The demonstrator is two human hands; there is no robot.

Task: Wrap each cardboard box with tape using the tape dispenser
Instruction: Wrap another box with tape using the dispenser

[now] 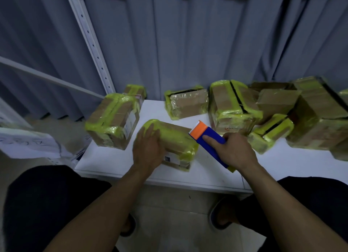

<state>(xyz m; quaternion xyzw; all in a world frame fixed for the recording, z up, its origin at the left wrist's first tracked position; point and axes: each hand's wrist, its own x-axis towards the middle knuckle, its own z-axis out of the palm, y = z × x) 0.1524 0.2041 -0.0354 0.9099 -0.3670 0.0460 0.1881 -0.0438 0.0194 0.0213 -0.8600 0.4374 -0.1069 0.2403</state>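
Indoors, a grey curtain [188,35] backs a white counter [113,161] crowded with cardboard boxes [233,105] already banded in yellow tape (most heaped at the right). Near the front edge lies one taped box [177,137], the left grip [148,148] resting flat on its left end, fingers straight. Just to its right, the right grip [237,150] clasps the blue-and-orange tape dispenser [211,138], forefinger laid along its top.
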